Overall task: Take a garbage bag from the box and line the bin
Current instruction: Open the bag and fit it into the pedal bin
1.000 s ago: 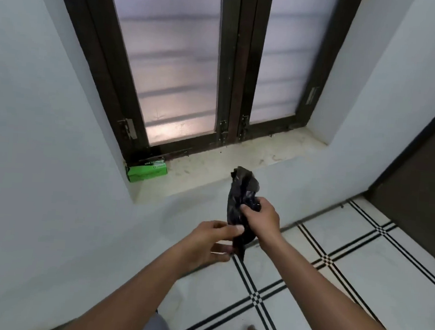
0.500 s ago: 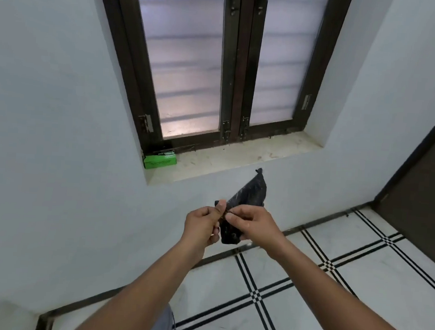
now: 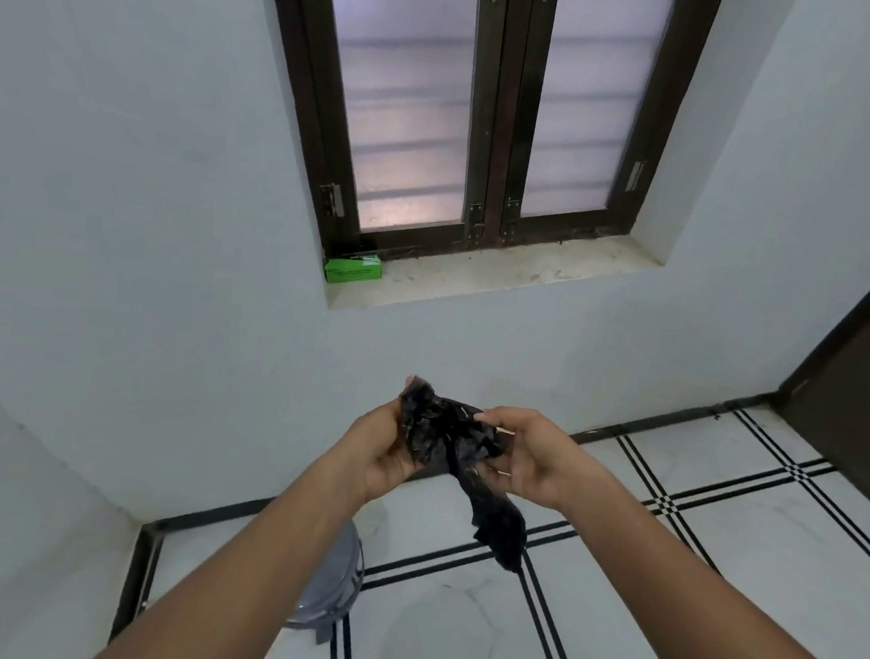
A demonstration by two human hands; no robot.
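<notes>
While both hands' fingers (image 3: 493,420) pinch it, black garbage bag (image 3: 454,436) bunched between, tail dangling

A crumpled black bag (image 3: 453,441) hangs between both hands, its tail drooping. The green box (image 3: 352,270) sits on the windowsill's left end. The grey bin (image 3: 336,577) stands on the floor below.

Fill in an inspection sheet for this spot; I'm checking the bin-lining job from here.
Surface: white tiled floor with black line borders.
Job's things: crumpled black garbage bag held in the air; green box on the window sill, left end; grey bin on the floor, partly hidden by the left arm, not yet lined.
Clutter: nothing seen.
Hands: left hand and right hand both grip the bag.
Cables: nothing seen.
Surroundings: frosted window, white wall, dark door at right.
</notes>
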